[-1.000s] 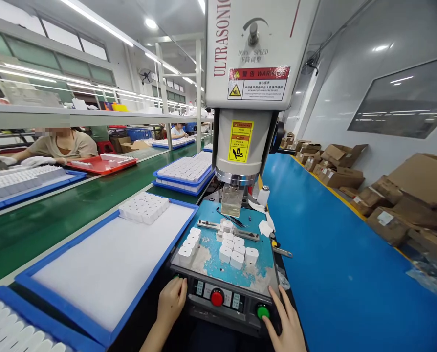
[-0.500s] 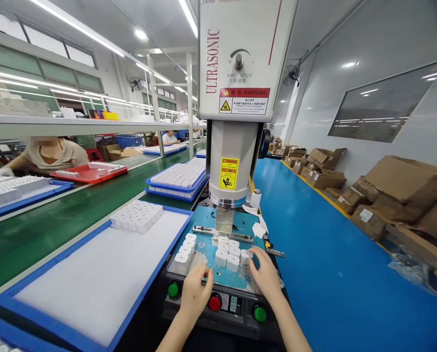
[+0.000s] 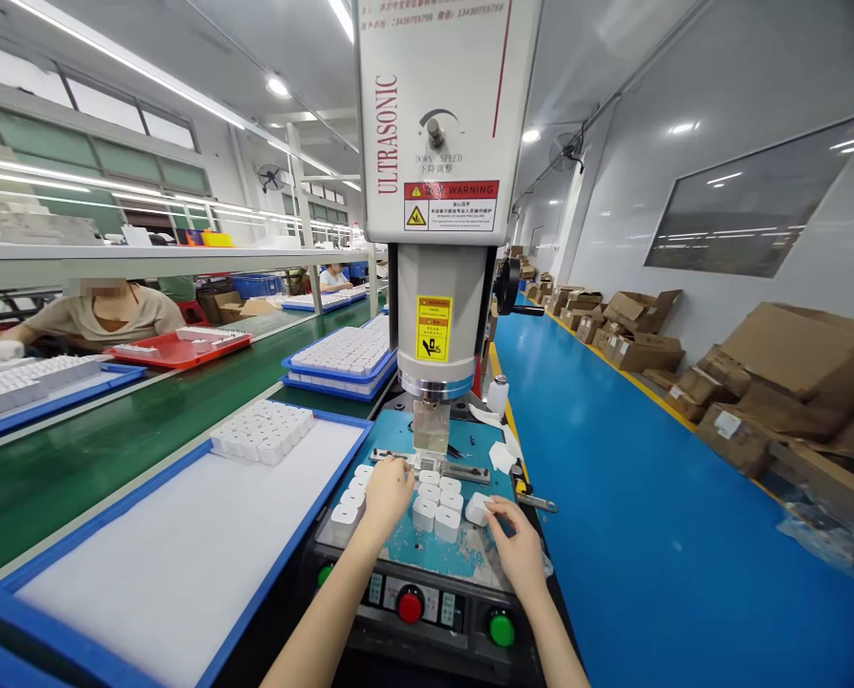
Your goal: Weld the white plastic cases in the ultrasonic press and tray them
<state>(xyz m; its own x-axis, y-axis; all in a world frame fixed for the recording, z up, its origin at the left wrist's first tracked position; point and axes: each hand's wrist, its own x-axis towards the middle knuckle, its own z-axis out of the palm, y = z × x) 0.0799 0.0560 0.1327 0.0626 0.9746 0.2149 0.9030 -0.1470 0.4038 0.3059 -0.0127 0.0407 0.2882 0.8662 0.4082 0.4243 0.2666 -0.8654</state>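
My right hand (image 3: 519,547) pinches a white plastic block (image 3: 477,508) with rounded corners, tilted just above the teal work plate (image 3: 405,547). To its left stands a cluster of several similar white blocks (image 3: 447,522), each with a small dark slot on top. My left hand (image 3: 388,495) reaches forward, its fingers curled together beside the metal fixture bar (image 3: 468,473) under the press horn (image 3: 431,427). Whatever those fingers hold, if anything, is hidden. Another row of white blocks (image 3: 345,517) sits left of my left hand, partly covered by it.
The ultrasonic press (image 3: 437,277) rises directly ahead. On its front panel are a red button (image 3: 411,604) and a green button (image 3: 501,628). A blue-rimmed tray (image 3: 255,604) with white blocks at its far end lies left. A wrench (image 3: 538,503) lies right; a co-worker (image 3: 112,311) sits across the conveyor.
My left hand has moved forward from the plate's front edge to the fixture. My right hand has drawn its block slightly away from the cluster and tilted it. The camera view has shifted slightly.
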